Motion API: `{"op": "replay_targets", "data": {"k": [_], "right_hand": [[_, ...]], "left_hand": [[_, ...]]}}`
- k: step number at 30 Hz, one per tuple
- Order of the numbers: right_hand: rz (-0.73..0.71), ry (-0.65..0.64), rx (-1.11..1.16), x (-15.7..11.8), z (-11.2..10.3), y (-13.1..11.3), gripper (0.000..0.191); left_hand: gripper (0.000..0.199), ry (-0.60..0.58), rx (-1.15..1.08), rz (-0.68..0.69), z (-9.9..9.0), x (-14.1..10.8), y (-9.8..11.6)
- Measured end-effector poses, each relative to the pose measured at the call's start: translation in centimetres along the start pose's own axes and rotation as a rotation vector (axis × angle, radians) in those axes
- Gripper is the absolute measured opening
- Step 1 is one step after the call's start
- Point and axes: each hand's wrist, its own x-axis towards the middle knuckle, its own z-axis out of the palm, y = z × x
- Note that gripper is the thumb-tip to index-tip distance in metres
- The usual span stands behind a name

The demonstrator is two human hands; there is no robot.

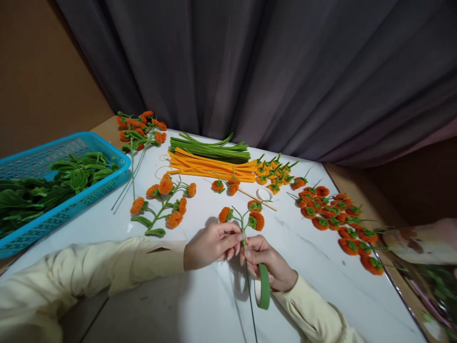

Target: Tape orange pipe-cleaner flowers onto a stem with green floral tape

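Observation:
Both hands meet at a thin green stem [250, 286] topped by a few orange pipe-cleaner pumpkins [256, 220]. My left hand [214, 243] pinches the stem just below where the pumpkin stalks join. Just under it, my right hand [269, 262] has its fingers closed around the stem, and a roll of green floral tape [263, 287] hangs at its palm. Left of the hands lies a finished-looking branch [162, 207] with several orange pumpkins and green leaves. Two loose pumpkins [233, 186] rest beyond the hands.
A blue basket [123, 164] of green leaves stands at left. Green pipe cleaners [210, 148] and orange ones [210, 166] lie at the back, beside small yellow-orange pumpkins [274, 171]. Many orange pumpkins [328, 207] cover the right side, near a wooden stick [257, 198] and white ring [264, 194].

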Motion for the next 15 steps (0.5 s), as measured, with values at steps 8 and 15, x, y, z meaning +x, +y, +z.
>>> {"op": "replay_targets", "data": {"k": [8, 15], "right_hand": [[-0.03, 0.005, 0.002, 0.2, -0.3, 0.0, 0.025], [-0.01, -0.034, -0.055, 0.0, -0.9, 0.5, 0.026]], "left_hand": [[0.039, -0.04, 0.0, -0.009, -0.7, -0.1, -0.1], [0.036, 0.011, 0.058, -0.007, -0.8, 0.0, 0.0]]}}
